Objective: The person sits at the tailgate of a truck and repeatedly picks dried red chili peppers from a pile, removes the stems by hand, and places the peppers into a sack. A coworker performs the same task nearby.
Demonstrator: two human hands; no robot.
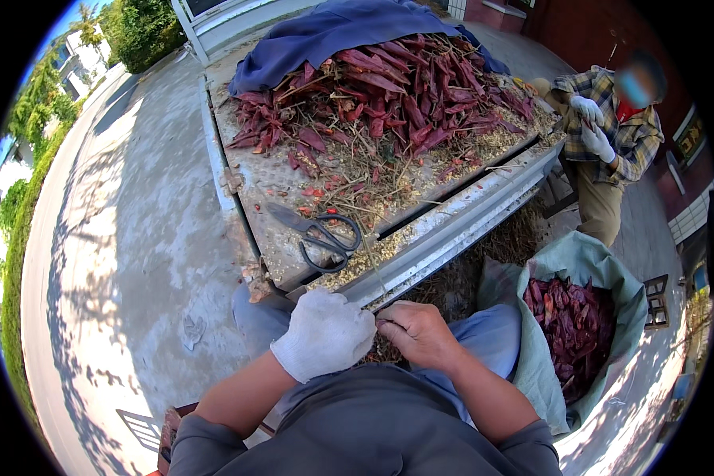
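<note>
My left hand [325, 335], in a white knitted glove, is closed in front of my lap, just below the metal edge of the flat bed. Bare and pinched, my right hand [420, 333] meets it fingertip to fingertip. Whatever lies between them is too small and hidden to name. Beyond my hands, black-handled scissors [325, 239] rest on the corner of the bed [266, 190]. A big heap of dried red chili peppers [404, 91] covers the bed's far part, with stems and pale seeds scattered toward me.
A blue cloth [333, 32] drapes the heap's back. At my right stands an open green woven sack [636, 305] holding dried chili peppers [571, 329]. A co-worker [611, 135] in a plaid shirt and white gloves sits at the bed's right side. Concrete ground [163, 230] lies left.
</note>
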